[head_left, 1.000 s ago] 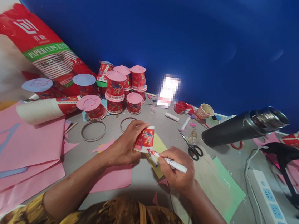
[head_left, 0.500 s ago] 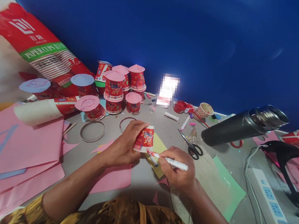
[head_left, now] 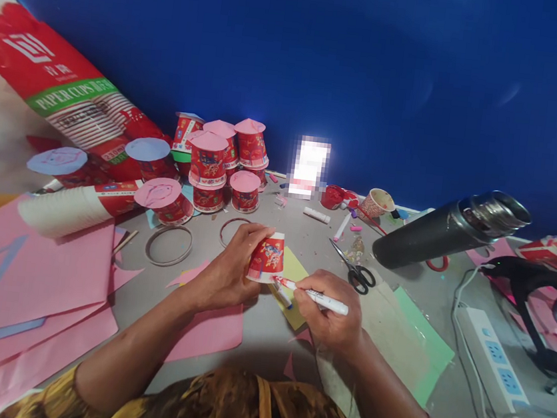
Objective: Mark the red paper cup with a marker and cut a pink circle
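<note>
My left hand [head_left: 234, 264] is closed round the left side of a red printed paper cup [head_left: 270, 255], held upside down with its white rim at the bottom. In my right hand [head_left: 330, 312] is a white marker [head_left: 321, 298] with a red tip, gripped like a pen. Its tip meets the cup close to the rim. Behind and below the cup lie a yellow sheet of paper [head_left: 299, 272] and another marker with a blue end [head_left: 283, 295]. Pink paper [head_left: 214, 336] rests on the table under my left forearm.
Decorated cups with paper tops [head_left: 208, 161] stand at the back left, beside a bag of paper cups [head_left: 70, 91]. Scissors [head_left: 359, 275], a dark flask [head_left: 447, 231] and a power strip [head_left: 496, 368] occupy the right. Tape rings [head_left: 170, 245] and pink sheets [head_left: 49, 277] lie left.
The whole view has shifted slightly, so most things sit a little further left. Both hands keep their holds on the cup and marker, the tip still by the rim.
</note>
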Demonstrator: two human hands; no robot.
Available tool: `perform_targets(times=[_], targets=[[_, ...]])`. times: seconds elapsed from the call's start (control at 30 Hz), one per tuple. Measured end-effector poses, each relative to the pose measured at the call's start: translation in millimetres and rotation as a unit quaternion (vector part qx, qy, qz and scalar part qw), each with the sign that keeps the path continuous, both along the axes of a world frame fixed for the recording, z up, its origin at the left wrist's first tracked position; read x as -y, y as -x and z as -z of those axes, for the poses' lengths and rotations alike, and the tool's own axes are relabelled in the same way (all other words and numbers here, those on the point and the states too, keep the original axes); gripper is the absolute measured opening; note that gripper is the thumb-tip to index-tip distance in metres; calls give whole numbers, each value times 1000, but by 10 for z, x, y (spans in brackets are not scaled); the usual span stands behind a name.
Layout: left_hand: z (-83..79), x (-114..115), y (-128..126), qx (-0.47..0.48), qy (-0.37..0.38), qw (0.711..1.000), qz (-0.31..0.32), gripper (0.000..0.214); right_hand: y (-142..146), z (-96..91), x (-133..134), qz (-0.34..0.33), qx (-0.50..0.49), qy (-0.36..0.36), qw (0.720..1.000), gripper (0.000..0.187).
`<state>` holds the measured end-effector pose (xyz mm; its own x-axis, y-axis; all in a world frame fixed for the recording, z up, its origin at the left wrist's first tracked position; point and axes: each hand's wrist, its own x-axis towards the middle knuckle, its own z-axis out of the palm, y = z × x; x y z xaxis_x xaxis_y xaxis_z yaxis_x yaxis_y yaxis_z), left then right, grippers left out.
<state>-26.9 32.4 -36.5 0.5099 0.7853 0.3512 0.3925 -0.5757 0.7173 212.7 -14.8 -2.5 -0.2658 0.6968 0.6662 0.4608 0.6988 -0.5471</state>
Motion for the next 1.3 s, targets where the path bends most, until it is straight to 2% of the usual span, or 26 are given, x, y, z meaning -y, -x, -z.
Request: perform_targets(times=[0.13,0.3,0.43,0.5,0.77,1.0,1.3], targets=[[17,-7,-8,13,1,1000,-2,95,-28,0,25,40,-27,12,999,13],[72,-8,-7,19,17,1000,-13,98,-98,52,50,112,-99,93,984,6],[131,-12,-1,35,37,998,-22,95,-157,91,34,102,-143,181,968,7],[143,-16,-4,46,43,998,-25,94,-170,83,29,92,-149,197,965,7],[91,-28,-27,76,71,994,-22,85,-125,18,45,56,-91,79,991,9],[147,-36,-22,63,72,995,-34,85,-105,4,25,42,-47,49,997,10],[123,-26,-33,66,79,994,-30,85,-112,8,19,47,-37,41,997,10]])
